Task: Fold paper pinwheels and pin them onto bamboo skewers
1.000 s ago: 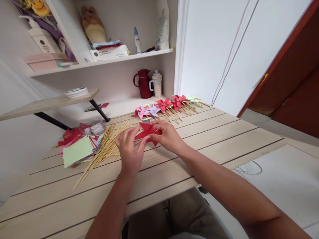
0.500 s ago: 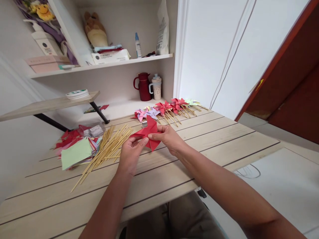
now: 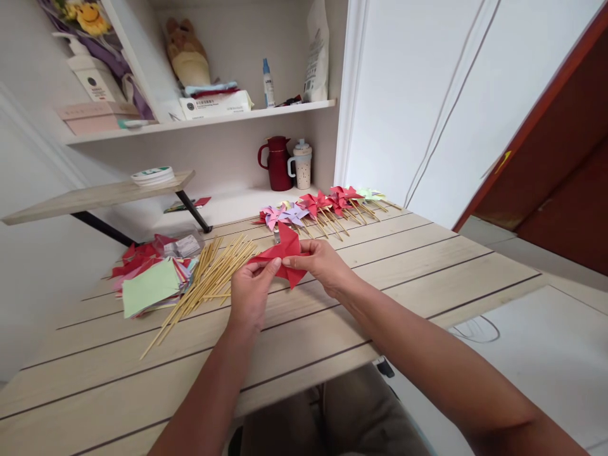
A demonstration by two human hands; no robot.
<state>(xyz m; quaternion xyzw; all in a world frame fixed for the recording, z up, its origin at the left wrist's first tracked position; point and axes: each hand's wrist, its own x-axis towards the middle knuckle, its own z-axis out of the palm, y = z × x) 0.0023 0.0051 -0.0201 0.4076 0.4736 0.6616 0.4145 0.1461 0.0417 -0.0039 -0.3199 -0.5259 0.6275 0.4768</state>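
A red paper pinwheel is held above the table between both hands, its folded blades spread out. My left hand is closed on its left blade, the thumb tip close to the centre. From the other side, my right hand pinches the right part, with the thumb on top. No stick shows on this pinwheel. Left of my hands lies a loose pile of thin wooden sticks. Beside them is a stack of coloured paper squares, pale green on top.
Finished pinwheels on sticks lie in a row at the table's back. Behind them stand a dark red jug and a lidded cup. A small raised shelf stands at the left; a clear packet lies under its edge.
The left thumb has moved slightly inward to the pinwheel's centre, near the right thumb. Both hands keep their hold. The whole view has shifted a little.
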